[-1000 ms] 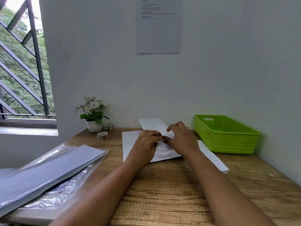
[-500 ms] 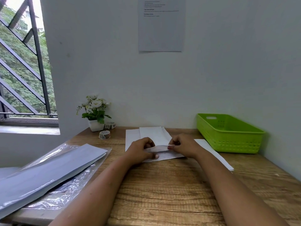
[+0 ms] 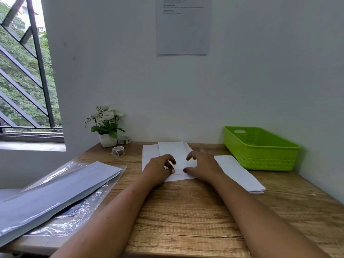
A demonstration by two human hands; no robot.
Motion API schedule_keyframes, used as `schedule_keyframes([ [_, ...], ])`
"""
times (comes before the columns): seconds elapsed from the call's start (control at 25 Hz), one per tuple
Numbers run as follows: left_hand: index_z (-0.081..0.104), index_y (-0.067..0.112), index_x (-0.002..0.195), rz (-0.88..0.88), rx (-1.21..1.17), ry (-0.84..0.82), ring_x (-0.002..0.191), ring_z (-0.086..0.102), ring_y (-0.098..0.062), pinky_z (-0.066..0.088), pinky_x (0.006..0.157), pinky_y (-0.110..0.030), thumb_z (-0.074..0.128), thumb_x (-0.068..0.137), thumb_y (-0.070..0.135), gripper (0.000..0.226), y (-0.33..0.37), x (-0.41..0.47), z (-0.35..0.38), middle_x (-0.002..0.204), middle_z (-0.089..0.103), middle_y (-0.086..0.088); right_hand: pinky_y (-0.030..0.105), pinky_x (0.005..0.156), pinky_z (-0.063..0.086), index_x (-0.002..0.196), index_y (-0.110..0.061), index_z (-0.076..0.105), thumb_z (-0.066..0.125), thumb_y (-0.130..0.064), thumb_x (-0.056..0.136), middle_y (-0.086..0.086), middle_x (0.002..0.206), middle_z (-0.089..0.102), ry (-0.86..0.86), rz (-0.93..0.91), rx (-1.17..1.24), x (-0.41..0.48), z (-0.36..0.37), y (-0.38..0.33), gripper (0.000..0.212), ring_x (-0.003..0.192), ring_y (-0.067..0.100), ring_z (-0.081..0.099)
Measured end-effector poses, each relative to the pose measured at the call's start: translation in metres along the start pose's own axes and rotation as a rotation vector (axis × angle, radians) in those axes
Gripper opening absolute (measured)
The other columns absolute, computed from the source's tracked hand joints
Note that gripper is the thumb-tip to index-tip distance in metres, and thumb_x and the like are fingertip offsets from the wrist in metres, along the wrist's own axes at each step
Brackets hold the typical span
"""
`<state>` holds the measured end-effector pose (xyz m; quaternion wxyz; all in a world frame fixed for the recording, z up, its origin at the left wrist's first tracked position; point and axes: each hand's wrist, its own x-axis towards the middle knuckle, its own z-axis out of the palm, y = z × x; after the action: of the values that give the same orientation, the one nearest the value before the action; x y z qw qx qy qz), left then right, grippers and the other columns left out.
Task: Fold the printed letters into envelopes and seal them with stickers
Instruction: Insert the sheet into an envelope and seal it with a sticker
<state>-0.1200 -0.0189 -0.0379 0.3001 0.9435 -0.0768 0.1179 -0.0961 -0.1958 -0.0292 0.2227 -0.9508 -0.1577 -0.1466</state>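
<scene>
A white envelope [image 3: 174, 151] lies flat on a white sheet of paper [image 3: 149, 155] at the middle of the wooden desk. My left hand [image 3: 159, 169] rests on the envelope's near left corner, fingers curled, thumb pressing the near edge. My right hand [image 3: 203, 164] lies over its right side with fingers spread and thumb on the near edge. A stack of white envelopes [image 3: 240, 174] sits to the right. Two sticker rolls [image 3: 117, 151] [image 3: 124, 140] stand by the plant.
A lime green plastic basket [image 3: 260, 148] stands at the back right against the wall. A small potted white flower [image 3: 107, 125] is at the back left. A plastic sleeve holding paper sheets [image 3: 55, 194] overhangs the desk's left edge. A window is at far left.
The envelope's flap, held raised between both hands before, now lies flat on the desk. Both hands have flattened onto it, fingers spreading. The camera has tilted slightly.
</scene>
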Motion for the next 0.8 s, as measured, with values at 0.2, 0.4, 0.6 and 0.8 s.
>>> schedule_keyframes([
  [0.2,0.062,0.030,0.095,-0.025,0.027,0.035,0.094,0.058,-0.011,0.047,0.091,-0.029,0.063,0.087,0.019,0.014,-0.001,0.003,0.004,0.108,0.068,0.005,0.042,0.103,0.036,0.117,-0.034,0.056,0.064,-0.063,0.072,0.001,0.136,0.046,-0.091,0.204,0.048,0.002,0.020,-0.017,0.054,0.132,0.028,0.038],
  [0.4,0.065,0.044,0.082,-0.171,0.151,0.018,0.118,0.046,-0.020,0.042,0.099,-0.046,0.062,0.085,0.038,0.007,-0.003,0.007,0.002,0.119,0.060,0.009,0.037,0.098,0.042,0.110,-0.029,0.056,0.073,-0.048,0.072,0.005,0.135,0.049,-0.043,0.246,0.093,0.007,0.017,-0.013,0.046,0.126,0.026,0.045],
  [0.6,0.062,0.045,0.082,-0.223,0.147,-0.007,0.123,0.044,-0.024,0.044,0.098,-0.042,0.059,0.088,0.038,0.010,-0.003,0.007,0.000,0.126,0.057,0.006,0.026,0.085,0.042,0.109,-0.024,0.060,0.069,-0.012,0.081,0.008,0.129,0.054,-0.014,0.266,0.065,0.007,0.003,-0.003,0.032,0.118,0.023,0.051],
  [0.8,0.063,0.039,0.090,-0.247,0.081,-0.026,0.116,0.051,-0.020,0.046,0.097,-0.038,0.059,0.089,0.029,0.011,-0.006,0.008,-0.004,0.125,0.059,0.004,0.024,0.080,0.039,0.107,-0.021,0.061,0.058,0.000,0.082,0.007,0.127,0.055,0.016,0.301,0.065,0.003,-0.001,0.000,0.032,0.116,0.023,0.052],
])
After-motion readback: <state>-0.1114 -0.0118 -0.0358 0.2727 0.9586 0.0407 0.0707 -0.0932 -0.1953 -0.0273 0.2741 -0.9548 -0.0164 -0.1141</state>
